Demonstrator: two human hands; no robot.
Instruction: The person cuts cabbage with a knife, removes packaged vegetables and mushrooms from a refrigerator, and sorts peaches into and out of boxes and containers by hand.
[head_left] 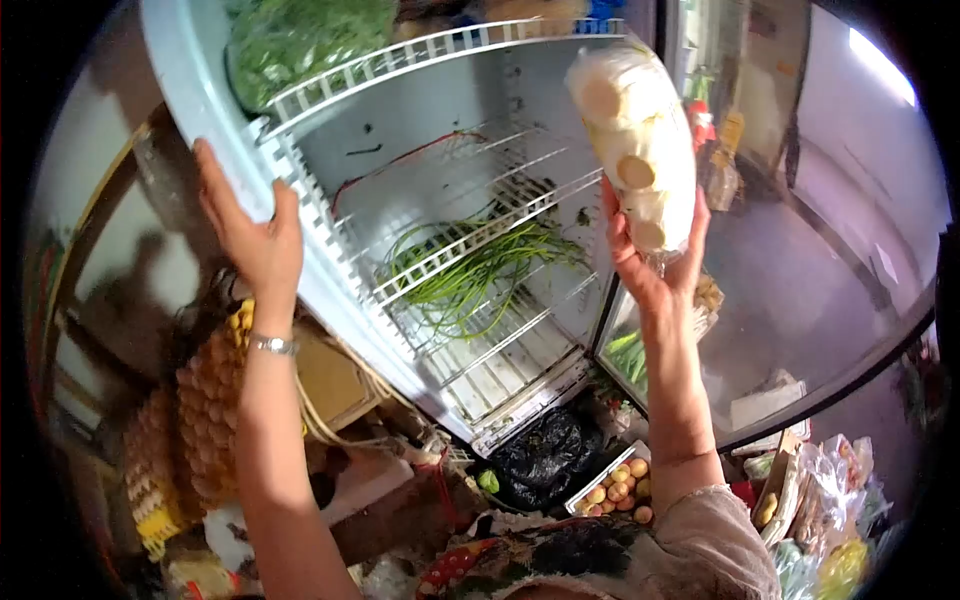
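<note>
My right hand [655, 250] grips the lower end of a clear plastic bag of pale, round-ended pieces [640, 150], held upright before the fridge's right side. At the fridge's left edge [230, 110], my left hand [255, 225] has its fingers spread and holds nothing; whether it touches the edge I cannot tell. Between the hands is the open fridge, with a white wire shelf [490, 232] across its middle. Long green stems [480, 275] lie in a loose bundle lower down inside. A bag of leafy greens [310, 45] rests on the top shelf.
The glass door [800, 270] stands open on the right. Below the fridge are a black plastic bag [545, 455] and a box of round fruit [618, 490]. Egg trays [205, 420] are stacked at the left. Bagged goods [825, 490] lie at the lower right.
</note>
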